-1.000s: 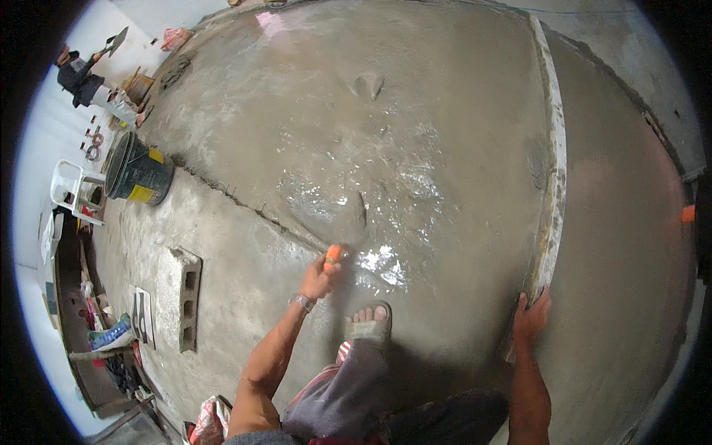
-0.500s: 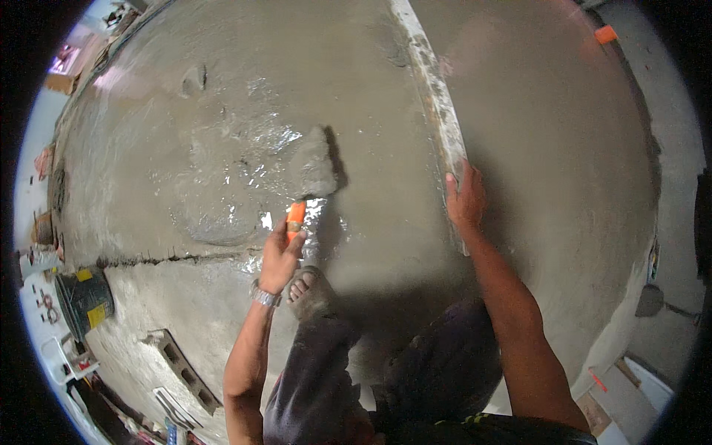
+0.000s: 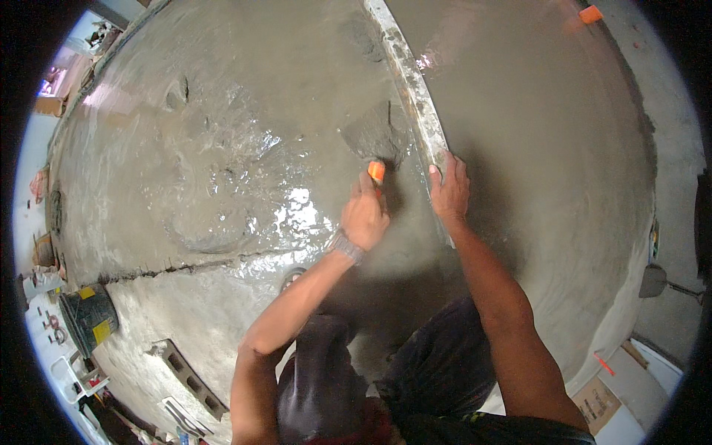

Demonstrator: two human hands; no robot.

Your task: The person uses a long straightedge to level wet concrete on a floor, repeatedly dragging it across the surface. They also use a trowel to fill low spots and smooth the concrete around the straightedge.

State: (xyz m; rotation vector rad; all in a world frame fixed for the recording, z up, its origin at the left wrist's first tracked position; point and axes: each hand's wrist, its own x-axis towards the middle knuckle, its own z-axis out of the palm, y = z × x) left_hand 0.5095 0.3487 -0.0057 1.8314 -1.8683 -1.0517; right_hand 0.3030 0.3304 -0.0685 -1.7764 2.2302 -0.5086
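My left hand (image 3: pixel 365 216) is closed around the orange handle of a trowel (image 3: pixel 377 172). Grey wet mortar coats the trowel's blade, which lies at the surface just left of a long straightedge. This straightedge (image 3: pixel 420 96) is pale, smeared with mortar, and runs from the far edge of the view toward me. Gripping its near part is my right hand (image 3: pixel 451 194), with the thumb on the left side and the fingers over the right. Wet mortar (image 3: pixel 245 148) spreads over the floor beneath both tools, shiny and uneven on the left, smoother to the right of the straightedge.
A black bucket (image 3: pixel 89 319) with yellow patches stands at the left, and a hollow concrete block (image 3: pixel 189 378) lies near it. One foot (image 3: pixel 294 277) shows beside my left forearm. At the far right are an orange object (image 3: pixel 591 14) and a dark long-handled tool (image 3: pixel 653 282).
My left hand has carried the trowel right and farther away, beside the straightedge. The mortar pile on its blade now looks flattened. My right hand keeps hold of the straightedge; the view has shifted slightly.
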